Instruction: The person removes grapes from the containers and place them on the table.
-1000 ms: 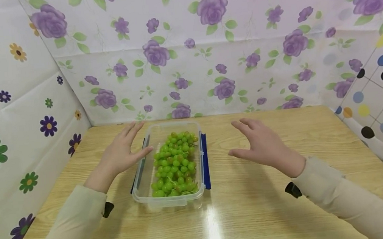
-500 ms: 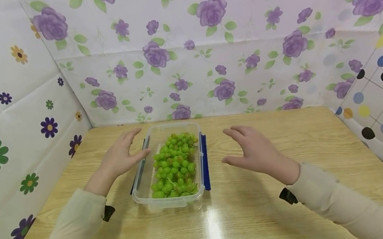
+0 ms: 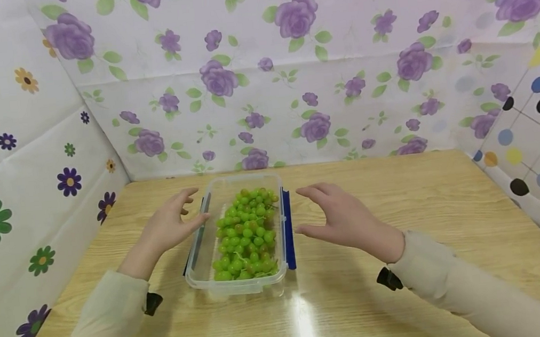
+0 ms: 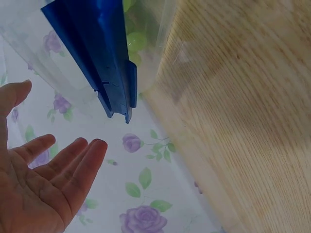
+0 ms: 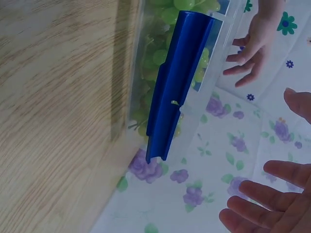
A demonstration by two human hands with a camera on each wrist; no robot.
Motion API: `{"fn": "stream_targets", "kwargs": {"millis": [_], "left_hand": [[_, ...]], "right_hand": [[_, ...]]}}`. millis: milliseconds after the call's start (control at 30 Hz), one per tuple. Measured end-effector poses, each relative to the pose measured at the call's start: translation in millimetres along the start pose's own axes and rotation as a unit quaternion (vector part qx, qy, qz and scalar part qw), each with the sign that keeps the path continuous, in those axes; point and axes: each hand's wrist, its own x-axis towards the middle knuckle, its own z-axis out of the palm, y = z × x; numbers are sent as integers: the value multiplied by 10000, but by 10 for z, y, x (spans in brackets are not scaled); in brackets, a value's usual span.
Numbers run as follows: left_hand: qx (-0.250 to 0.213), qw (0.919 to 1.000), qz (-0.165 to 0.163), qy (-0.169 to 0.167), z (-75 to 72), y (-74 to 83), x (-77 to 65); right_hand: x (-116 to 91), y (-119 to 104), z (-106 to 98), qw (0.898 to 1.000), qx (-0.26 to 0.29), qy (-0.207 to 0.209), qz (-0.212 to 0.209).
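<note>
A clear plastic food container (image 3: pixel 222 286) stands lidless on the table, with bunches of green grapes (image 3: pixel 249 234) inside. Blue clip flaps (image 3: pixel 288 231) hang along its two long sides; the wrist views show each one close up, such as the left flap (image 4: pixel 104 53) and the right flap (image 5: pixel 177 87). My left hand (image 3: pixel 166 223) hovers at the container's left side, thumb near the rim, fingers spread and holding nothing. On the right side my right hand (image 3: pixel 346 215) is held in the air just off the flap, its fingers apart and nothing between them.
The container sits on a light wooden table (image 3: pixel 358 300). A sheet with purple flowers (image 3: pixel 310 79) hangs behind it, a daisy-patterned sheet (image 3: pixel 10 175) on the left and a dotted one (image 3: pixel 537 134) on the right.
My right hand has moved left, closer to the container's right side. My left hand has dropped slightly, and its fingers bend a little more. The container and grapes stay in place.
</note>
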Motion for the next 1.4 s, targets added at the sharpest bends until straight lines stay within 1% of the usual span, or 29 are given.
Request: {"fn": "stream_targets", "kwargs": {"millis": [200, 300, 433, 533, 633, 900, 1133, 1267, 1400], "left_hand": [[-318, 9994, -49, -124, 16, 9, 27], [-391, 9991, -72, -167, 21, -7, 26], [-549, 9982, -86, -219, 4, -47, 14], [-756, 9965, -162, -318, -4, -67, 18], [-888, 9948, -260, -435, -7, -83, 33], [-1350, 9870, -462, -741, 4, -134, 70], [-1694, 9806, -539, -830, -11, -180, 84], [-1993, 9740, -627, -877, -4, -198, 98], [-2204, 9689, -697, -886, -3, -209, 97]], "right_hand": [[66, -73, 65, 9993, 304, -200, 122], [89, -112, 98, 9983, 458, -315, 153], [131, -156, 140, 9977, 560, -370, 14], [156, -176, 163, 9973, 621, -392, -72], [179, -201, 192, 9966, 696, -429, -68], [214, -282, 310, 9937, 885, -676, -137], [251, -317, 374, 9910, 1013, -850, -227], [268, -334, 404, 9903, 1027, -919, -201], [292, -358, 443, 9884, 1120, -987, -298]]}}
